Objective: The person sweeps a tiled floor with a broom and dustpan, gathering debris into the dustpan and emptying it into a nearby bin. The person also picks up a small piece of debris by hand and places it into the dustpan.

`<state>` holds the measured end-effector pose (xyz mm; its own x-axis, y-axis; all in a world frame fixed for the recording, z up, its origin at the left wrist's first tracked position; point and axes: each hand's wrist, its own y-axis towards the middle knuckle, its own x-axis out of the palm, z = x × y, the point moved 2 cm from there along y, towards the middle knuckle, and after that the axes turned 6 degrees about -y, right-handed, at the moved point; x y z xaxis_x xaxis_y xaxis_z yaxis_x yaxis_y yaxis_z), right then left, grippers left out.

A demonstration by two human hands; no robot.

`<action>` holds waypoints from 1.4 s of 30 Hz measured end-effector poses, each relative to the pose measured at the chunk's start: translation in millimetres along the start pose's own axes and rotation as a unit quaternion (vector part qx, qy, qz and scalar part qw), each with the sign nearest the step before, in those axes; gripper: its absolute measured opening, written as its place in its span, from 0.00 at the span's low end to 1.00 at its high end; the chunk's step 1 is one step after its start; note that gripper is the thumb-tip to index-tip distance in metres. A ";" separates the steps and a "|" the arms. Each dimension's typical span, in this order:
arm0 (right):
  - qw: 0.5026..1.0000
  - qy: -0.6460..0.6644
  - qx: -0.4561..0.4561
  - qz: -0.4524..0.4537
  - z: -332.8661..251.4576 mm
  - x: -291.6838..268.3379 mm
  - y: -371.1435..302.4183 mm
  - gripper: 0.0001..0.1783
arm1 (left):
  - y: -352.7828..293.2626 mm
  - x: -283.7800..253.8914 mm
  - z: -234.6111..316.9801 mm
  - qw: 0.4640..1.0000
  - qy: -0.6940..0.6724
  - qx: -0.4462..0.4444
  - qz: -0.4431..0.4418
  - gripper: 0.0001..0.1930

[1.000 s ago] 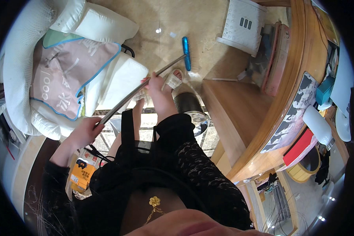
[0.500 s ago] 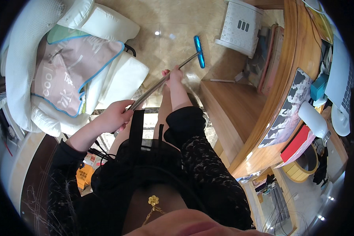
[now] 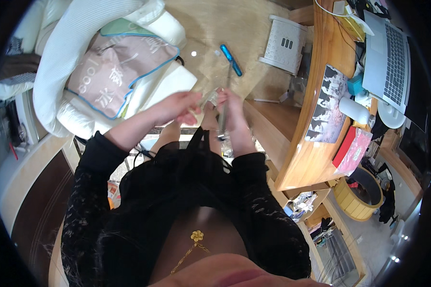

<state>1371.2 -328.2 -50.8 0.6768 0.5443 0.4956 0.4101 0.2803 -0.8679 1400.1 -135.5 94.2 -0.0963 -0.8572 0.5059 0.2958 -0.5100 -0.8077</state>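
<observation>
My right hand (image 3: 231,104) is closed around the metal pole of a long-handled brush (image 3: 231,60). The brush has a narrow blue head, low over the tiled floor; the pole's end comes back toward my lap. My left hand (image 3: 179,109) is off the pole, to its left, fingers loosely apart and a little blurred, with nothing in it. Beneath the hands my bare legs and one foot in a see-through slipper (image 3: 211,97) show.
At the left stands a white padded chair (image 3: 57,62) with a pink, blue-edged mat (image 3: 105,71). A wooden desk (image 3: 299,162) on the right carries a laptop (image 3: 388,57) and a red booklet (image 3: 344,146). A white plastic stool (image 3: 283,45) lies ahead; a yellow tub (image 3: 352,205) stands behind the desk.
My left hand has let go of the pole and moved away from it. The right hand keeps hold, and the pole has swung to a steeper, nearly straight-ahead angle. My view has shifted.
</observation>
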 end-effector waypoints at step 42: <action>0.405 -0.882 -0.176 0.165 68.1 -140.0 -97.1 0.19 | -318.3 -299.4 -322.0 0.795 0.063 0.123 0.591 0.11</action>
<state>1195.0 -377.8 -38.2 -0.6323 0.3102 -0.7099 0.7469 0.0007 -0.6650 1028.8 260.3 102.4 0.2972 -0.7350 -0.6095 0.4264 0.6733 -0.6040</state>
